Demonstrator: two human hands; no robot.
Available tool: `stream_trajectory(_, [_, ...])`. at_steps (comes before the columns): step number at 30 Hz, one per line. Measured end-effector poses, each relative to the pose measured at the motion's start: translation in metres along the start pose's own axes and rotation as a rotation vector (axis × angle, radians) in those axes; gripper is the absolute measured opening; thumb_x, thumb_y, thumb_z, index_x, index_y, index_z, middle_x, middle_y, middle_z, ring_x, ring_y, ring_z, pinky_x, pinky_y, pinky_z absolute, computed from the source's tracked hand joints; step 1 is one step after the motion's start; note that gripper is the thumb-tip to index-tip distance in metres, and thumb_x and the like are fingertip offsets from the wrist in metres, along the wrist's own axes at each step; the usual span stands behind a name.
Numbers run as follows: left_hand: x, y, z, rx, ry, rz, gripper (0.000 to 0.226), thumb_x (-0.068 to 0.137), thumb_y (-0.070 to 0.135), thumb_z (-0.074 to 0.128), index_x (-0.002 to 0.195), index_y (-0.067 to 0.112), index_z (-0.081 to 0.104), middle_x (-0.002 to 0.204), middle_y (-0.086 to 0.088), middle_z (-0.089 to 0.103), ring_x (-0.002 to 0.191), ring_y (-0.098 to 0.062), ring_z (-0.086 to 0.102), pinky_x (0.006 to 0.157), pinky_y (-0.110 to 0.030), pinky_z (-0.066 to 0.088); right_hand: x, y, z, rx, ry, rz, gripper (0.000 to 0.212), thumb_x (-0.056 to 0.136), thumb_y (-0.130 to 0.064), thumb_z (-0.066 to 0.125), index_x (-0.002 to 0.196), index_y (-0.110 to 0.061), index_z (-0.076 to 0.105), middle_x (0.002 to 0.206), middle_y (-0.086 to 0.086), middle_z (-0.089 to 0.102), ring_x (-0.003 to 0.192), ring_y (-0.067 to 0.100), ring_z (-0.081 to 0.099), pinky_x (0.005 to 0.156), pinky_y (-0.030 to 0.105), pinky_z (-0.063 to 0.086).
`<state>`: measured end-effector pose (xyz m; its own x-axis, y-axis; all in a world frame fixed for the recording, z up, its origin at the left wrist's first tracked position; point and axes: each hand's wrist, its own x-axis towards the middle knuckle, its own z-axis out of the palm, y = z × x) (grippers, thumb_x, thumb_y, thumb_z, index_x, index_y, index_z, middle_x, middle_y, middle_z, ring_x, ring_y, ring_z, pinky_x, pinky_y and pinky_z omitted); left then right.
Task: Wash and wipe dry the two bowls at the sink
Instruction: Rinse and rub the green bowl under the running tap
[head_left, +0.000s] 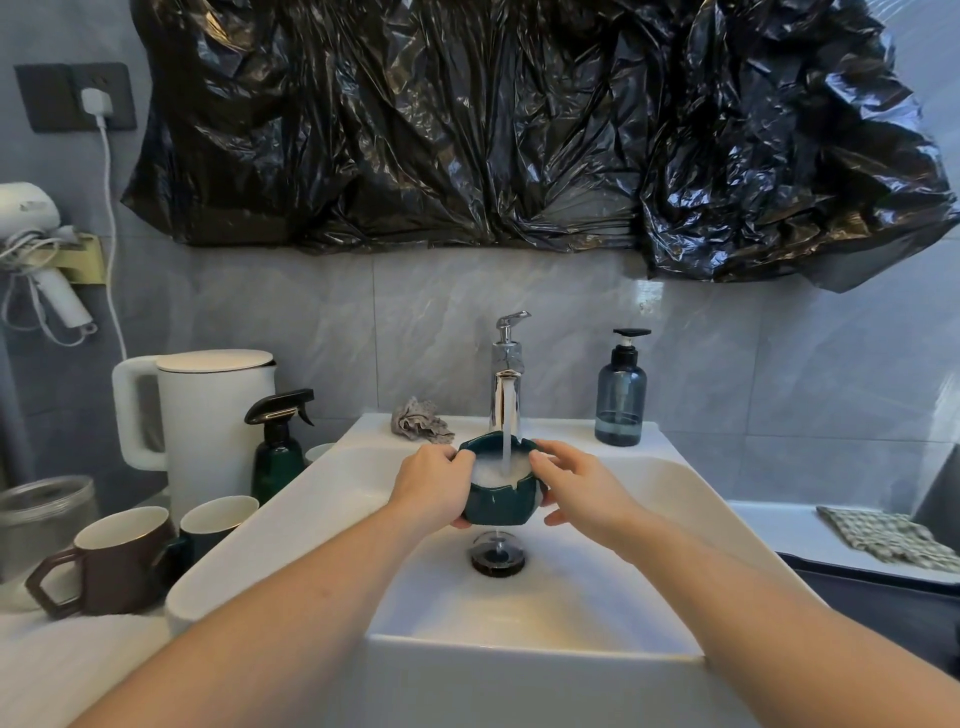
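So both hands are on the dark green bowl, holding it over the white sink right under the tap. The left hand has its fingers curled round the bowl's left side with the thumb hooked on the rim. The right hand is on the other side with fingers mostly straight, fingertips touching the rim and the thumb down low by the bowl's side, so more steadying than gripping.

Water is running from the tap straight into the bowl, and it's full of white foamy water. A thin stream drops from below the bowl to the drain, directly under the hands.

Just behind the left hand, on the sink ledge, sits a crumpled grey cloth. Behind the right hand is a blue pump bottle. Off to the left of the left hand: a green spray bottle, a white kettle, and a brown mug. Far right of the right hand there's a folded patterned cloth on the counter.
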<state>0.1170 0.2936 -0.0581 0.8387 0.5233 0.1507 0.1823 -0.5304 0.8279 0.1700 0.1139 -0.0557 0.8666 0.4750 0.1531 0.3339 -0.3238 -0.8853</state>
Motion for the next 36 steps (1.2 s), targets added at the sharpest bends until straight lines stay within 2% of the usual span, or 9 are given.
stream_trajectory(3, [-0.0001, 0.0014, -0.0009, -0.02, 0.018, -0.024, 0.03, 0.105, 0.031, 0.048, 0.099, 0.01, 0.07, 0.083, -0.011, 0.075, 0.059, -0.03, 0.077, 0.067, -0.045, 0.067, -0.0021, -0.0017, -0.0005, -0.023, -0.01, 0.006, 0.049, 0.106, -0.046, 0.046, 0.153, -0.029, 0.043, 0.127, 0.001, 0.062, 0.102, 0.022, 0.067, 0.072, 0.027, 0.06])
stream_trajectory(8, [-0.0031, 0.0038, -0.0032, 0.005, 0.044, -0.035, 0.028, 0.106, 0.03, 0.043, 0.091, 0.017, 0.063, 0.083, -0.009, 0.072, 0.056, -0.026, 0.075, 0.047, -0.027, 0.052, -0.0047, -0.0027, 0.0016, -0.083, -0.104, 0.104, 0.064, 0.102, -0.061, 0.04, 0.153, -0.024, 0.035, 0.112, 0.006, 0.07, 0.093, 0.024, 0.072, 0.071, 0.029, 0.061])
stream_trajectory(16, [0.001, 0.0002, 0.0019, 0.081, -0.013, -0.058, 0.037, 0.106, 0.033, 0.034, 0.103, 0.015, 0.066, 0.09, -0.012, 0.073, 0.054, -0.024, 0.069, 0.055, -0.027, 0.053, -0.0074, -0.0051, 0.0055, -0.102, -0.12, 0.089, 0.061, 0.102, -0.059, 0.04, 0.151, -0.024, 0.034, 0.121, 0.009, 0.067, 0.095, 0.023, 0.071, 0.075, 0.029, 0.062])
stream_trajectory(18, [0.001, 0.0002, 0.0027, 0.061, -0.026, -0.054, 0.039, 0.106, 0.036, 0.033, 0.099, 0.015, 0.066, 0.083, -0.012, 0.073, 0.054, -0.023, 0.07, 0.063, -0.029, 0.058, -0.007, -0.0037, 0.005, -0.11, -0.11, 0.094, 0.059, 0.104, -0.058, 0.038, 0.151, -0.023, 0.035, 0.119, 0.008, 0.067, 0.094, 0.021, 0.071, 0.073, 0.028, 0.062])
stream_trajectory(20, [0.0005, 0.0004, 0.0034, 0.037, -0.028, -0.063, 0.042, 0.106, 0.037, 0.033, 0.098, 0.013, 0.066, 0.079, -0.013, 0.074, 0.055, -0.022, 0.07, 0.062, -0.028, 0.057, -0.0069, -0.003, 0.0039, -0.11, -0.102, 0.099, 0.057, 0.106, -0.055, 0.034, 0.152, -0.022, 0.036, 0.117, 0.01, 0.068, 0.091, 0.02, 0.069, 0.068, 0.026, 0.06])
stream_trajectory(23, [-0.0005, 0.0012, 0.0038, 0.024, -0.044, -0.072, 0.043, 0.106, 0.037, 0.033, 0.101, 0.011, 0.066, 0.079, -0.013, 0.077, 0.057, -0.023, 0.073, 0.062, -0.027, 0.055, -0.0068, -0.003, 0.0022, -0.101, -0.091, 0.1, 0.056, 0.107, -0.053, 0.032, 0.153, -0.022, 0.035, 0.122, 0.01, 0.066, 0.091, 0.02, 0.068, 0.066, 0.024, 0.057])
stream_trajectory(26, [-0.0024, 0.0028, 0.004, 0.01, -0.046, -0.066, 0.041, 0.107, 0.039, 0.033, 0.093, 0.014, 0.062, 0.08, -0.014, 0.077, 0.06, -0.025, 0.075, 0.069, -0.029, 0.059, -0.0064, -0.0026, 0.0025, -0.109, -0.084, 0.097, 0.056, 0.107, -0.052, 0.032, 0.154, -0.023, 0.034, 0.123, 0.01, 0.065, 0.091, 0.02, 0.068, 0.067, 0.024, 0.059])
stream_trajectory(31, [-0.0047, 0.005, 0.0027, 0.021, -0.039, -0.078, 0.044, 0.109, 0.039, 0.029, 0.095, 0.011, 0.06, 0.085, -0.016, 0.079, 0.06, -0.024, 0.075, 0.057, -0.027, 0.048, -0.0048, -0.0008, 0.0021, -0.12, -0.07, 0.093, 0.055, 0.108, -0.051, 0.029, 0.156, -0.024, 0.035, 0.125, 0.009, 0.065, 0.092, 0.02, 0.069, 0.066, 0.024, 0.059])
stream_trajectory(36, [-0.0023, 0.0035, 0.0044, 0.029, -0.052, -0.077, 0.046, 0.11, 0.04, 0.026, 0.097, 0.012, 0.061, 0.083, -0.013, 0.079, 0.06, -0.025, 0.075, 0.063, -0.028, 0.051, -0.0042, -0.0004, 0.0027, -0.128, -0.069, 0.088, 0.054, 0.109, -0.05, 0.028, 0.156, -0.024, 0.036, 0.128, 0.01, 0.064, 0.089, 0.02, 0.068, 0.065, 0.024, 0.058])
